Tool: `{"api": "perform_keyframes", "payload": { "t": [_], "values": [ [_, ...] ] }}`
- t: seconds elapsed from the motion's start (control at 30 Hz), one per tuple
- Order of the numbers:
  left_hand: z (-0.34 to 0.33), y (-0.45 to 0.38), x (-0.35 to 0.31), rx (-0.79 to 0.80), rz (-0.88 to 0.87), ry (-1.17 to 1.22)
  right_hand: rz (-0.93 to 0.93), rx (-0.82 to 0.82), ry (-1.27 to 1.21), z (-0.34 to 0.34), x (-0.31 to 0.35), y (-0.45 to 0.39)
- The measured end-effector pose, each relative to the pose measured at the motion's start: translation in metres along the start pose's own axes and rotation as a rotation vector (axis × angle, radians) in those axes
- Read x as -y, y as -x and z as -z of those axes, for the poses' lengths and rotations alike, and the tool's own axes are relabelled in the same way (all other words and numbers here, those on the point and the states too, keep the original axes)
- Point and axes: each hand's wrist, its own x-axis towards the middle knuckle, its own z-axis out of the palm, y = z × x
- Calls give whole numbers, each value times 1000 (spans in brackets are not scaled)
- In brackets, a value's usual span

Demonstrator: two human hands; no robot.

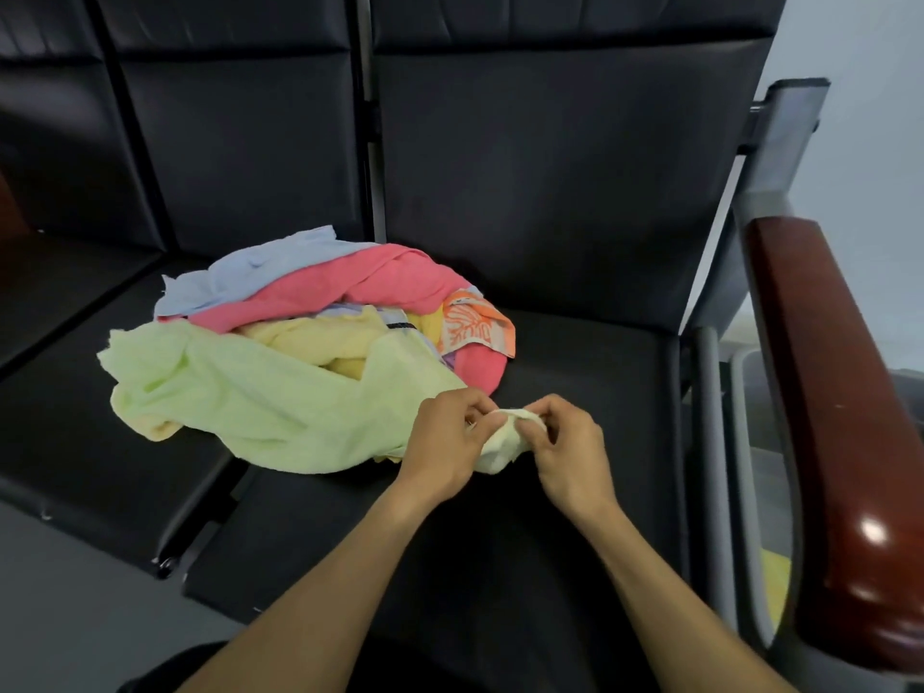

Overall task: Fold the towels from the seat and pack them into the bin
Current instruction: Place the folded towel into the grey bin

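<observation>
Both hands low at five o'clock on the black seat, left hand and right hand pinching a pale green towel corner between curled fingertips, towel heap trailing to ten o'clock.

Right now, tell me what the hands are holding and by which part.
Both hands, left hand and right hand, pinch the near right corner of the light green towel, bunched between their fingertips; the rest of it lies on the seat.
</observation>
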Motion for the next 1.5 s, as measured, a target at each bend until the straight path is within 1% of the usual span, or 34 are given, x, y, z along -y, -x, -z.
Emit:
{"api": "perform_keyframes", "payload": {
  "t": [0.07,0.13,0.2,0.23,0.27,0.3,0.37,0.4,0.43,0.47,0.53,0.57,0.6,0.63,0.7,0.73,0.77,0.8,0.83,0.87,0.9,0.93,0.97,1.0,1.03,1.1,1.13,1.17,1.23,1.3,1.33,1.43,1.47,1.5],
  "values": [
    [0,1,4,88,-28,-167,-60,-49,-45,0,2,0],
    [6,3,9,142,-7,-373,-143,-130,-121,0,5,-1],
    [18,4,15,92,55,-523,-216,-264,-193,2,10,-1],
    [24,5,17,35,72,-539,-222,-289,-215,5,10,-1],
    [28,5,17,-18,58,-492,-192,-235,-237,8,11,-1],
    [31,5,15,-51,6,-394,-169,-97,-266,10,14,0],
    [28,6,6,-10,-116,-204,-83,215,-256,10,18,4],
    [25,8,0,37,-149,-171,-12,268,-206,9,18,6],
    [21,9,-2,76,-154,-189,33,219,-159,7,19,8],
    [19,9,0,114,-127,-249,38,80,-123,5,16,7],
    [19,8,9,200,-15,-427,-56,-225,-135,6,11,3],
    [21,7,14,215,15,-499,-107,-308,-144,8,10,2],
    [22,7,15,202,10,-536,-117,-310,-133,10,7,0],
    [22,7,13,172,-27,-524,-89,-223,-123,12,5,0],
    [21,10,1,118,-147,-395,-38,88,-126,11,5,2],
    [19,11,-4,99,-193,-357,-12,214,-126,9,6,4],
    [18,11,-7,76,-212,-370,15,252,-89,8,7,5],
    [18,9,-5,53,-199,-430,49,191,-58,6,8,6],
    [20,7,0,38,-168,-519,62,42,-44,6,9,5],
    [24,5,6,21,-122,-611,50,-146,-80,9,9,3],
    [28,4,11,-20,-75,-673,8,-303,-124,14,11,1],
    [32,4,14,-72,-41,-693,-40,-391,-171,19,10,0],
    [34,5,15,-118,-39,-663,-77,-386,-168,23,8,-2],
    [33,5,14,-129,-56,-602,-90,-297,-112,25,8,-2],
    [31,7,10,-105,-84,-536,-90,-159,-47,24,8,1],
    [23,9,3,-3,-215,-478,-20,123,-14,17,8,5],
    [19,10,2,13,-299,-470,43,213,-2,12,8,8],
    [16,9,-1,1,-347,-443,97,260,29,7,7,9],
    [13,7,-6,-15,-345,-292,141,178,60,3,10,7],
    [14,7,-7,15,-243,-164,129,48,19,4,9,5],
    [15,7,-4,59,-186,-210,109,-22,-20,6,12,4],
    [17,8,10,212,-55,-600,35,-194,-92,8,13,4],
    [18,9,13,223,-31,-650,-2,-212,-104,9,12,4],
    [18,8,14,210,-46,-641,-28,-194,-90,11,8,2]
  ]
}}
